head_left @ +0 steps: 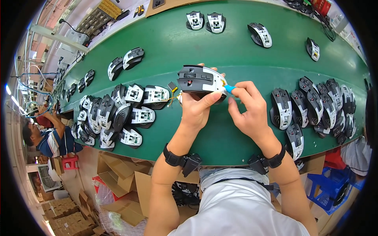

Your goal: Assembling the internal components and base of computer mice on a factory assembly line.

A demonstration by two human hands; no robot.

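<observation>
Near the middle of the table my left hand [195, 110] is closed around a black and white computer mouse [202, 80], thumb on its near side, fingertips showing beyond the far side. Yellow shows at the mouse's right end. There my right hand [249, 110] reaches in with its index finger, whose tip wears or meets a small blue piece [229, 89], probably a finger cover. Its thumb stays apart below. Left of the held mouse lie a small dark rectangular part [172, 85] and thin yellow wires [172, 98]. Whether they join the mouse is hidden.
Piles of similar mice stand on the green table [232, 145], at left [106, 110] and right [315, 102]. Several more mice [216, 23] lie farther back. Opened cardboard boxes [122, 169] sit below the front edge. Another person [53, 137] is at far left; a blue stool [328, 188] stands at right.
</observation>
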